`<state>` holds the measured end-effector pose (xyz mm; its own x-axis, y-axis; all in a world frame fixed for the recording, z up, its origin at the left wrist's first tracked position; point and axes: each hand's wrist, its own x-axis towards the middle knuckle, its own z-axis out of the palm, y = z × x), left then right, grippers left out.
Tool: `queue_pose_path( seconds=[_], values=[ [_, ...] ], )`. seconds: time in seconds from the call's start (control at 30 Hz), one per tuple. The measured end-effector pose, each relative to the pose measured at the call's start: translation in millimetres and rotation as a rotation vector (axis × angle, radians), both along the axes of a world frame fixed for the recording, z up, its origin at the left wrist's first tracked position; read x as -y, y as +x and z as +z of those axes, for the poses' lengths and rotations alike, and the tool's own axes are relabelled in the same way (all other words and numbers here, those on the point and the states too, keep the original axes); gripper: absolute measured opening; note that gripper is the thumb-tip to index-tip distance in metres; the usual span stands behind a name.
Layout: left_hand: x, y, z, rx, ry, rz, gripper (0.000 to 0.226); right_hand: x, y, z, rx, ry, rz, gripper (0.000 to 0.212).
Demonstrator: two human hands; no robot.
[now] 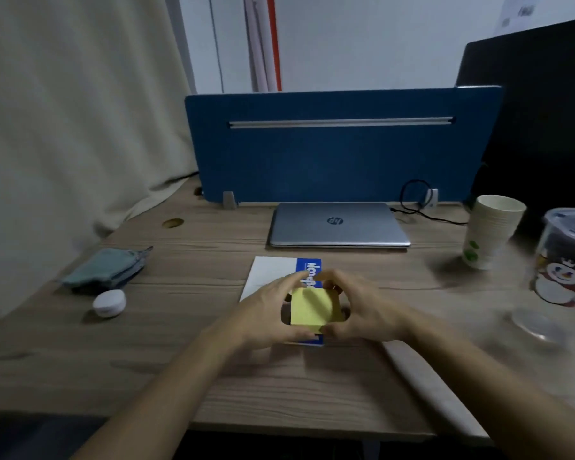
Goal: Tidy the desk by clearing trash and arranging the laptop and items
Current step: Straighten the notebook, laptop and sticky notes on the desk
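A yellow pad of sticky notes (311,307) sits between both my hands at the middle of the wooden desk (180,360). My left hand (266,313) grips its left side, my right hand (362,310) its right side, fingers curled around the edges. Under the pad lies a white notebook with a blue band (273,270), partly hidden by my hands. A closed silver laptop (337,225) rests behind it against the blue divider panel (329,154).
A folded teal cloth (108,267) and a small white round case (109,303) lie at the left. At the right stand a stack of paper cups (490,230), a lidded clear jar with a snowman print (565,257) and a clear lid (535,323). A black cable (412,200) loops behind the laptop.
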<state>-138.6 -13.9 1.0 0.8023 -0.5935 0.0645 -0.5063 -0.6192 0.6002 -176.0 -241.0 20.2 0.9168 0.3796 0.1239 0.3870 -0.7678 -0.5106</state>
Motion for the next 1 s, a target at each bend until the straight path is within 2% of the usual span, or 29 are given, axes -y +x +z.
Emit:
queue_pose_path(
  seconds=[0.3, 0.47, 0.63, 0.83, 1.0],
  values=[
    [-75, 63, 11, -0.023, -0.024, 0.173, 0.102, -44, 60, -1, 0.003, 0.047, 0.019, 0.083],
    [-105, 126, 9, -0.103, -0.072, 0.272, 0.103, -31, 89, -12, -0.014, 0.021, -0.049, 0.074],
    [-105, 192, 8, -0.145, -0.046, 0.297, 0.105, -18, 118, -19, 0.030, 0.025, -0.093, 0.061],
    [-94, 266, -2, -0.147, 0.019, 0.257, 0.092, -10, 156, -21, 0.118, -0.019, -0.140, 0.053],
    [-89, 313, -10, -0.134, 0.077, 0.263, 0.089, -7, 191, -26, 0.157, -0.043, -0.203, 0.049]
  ],
)
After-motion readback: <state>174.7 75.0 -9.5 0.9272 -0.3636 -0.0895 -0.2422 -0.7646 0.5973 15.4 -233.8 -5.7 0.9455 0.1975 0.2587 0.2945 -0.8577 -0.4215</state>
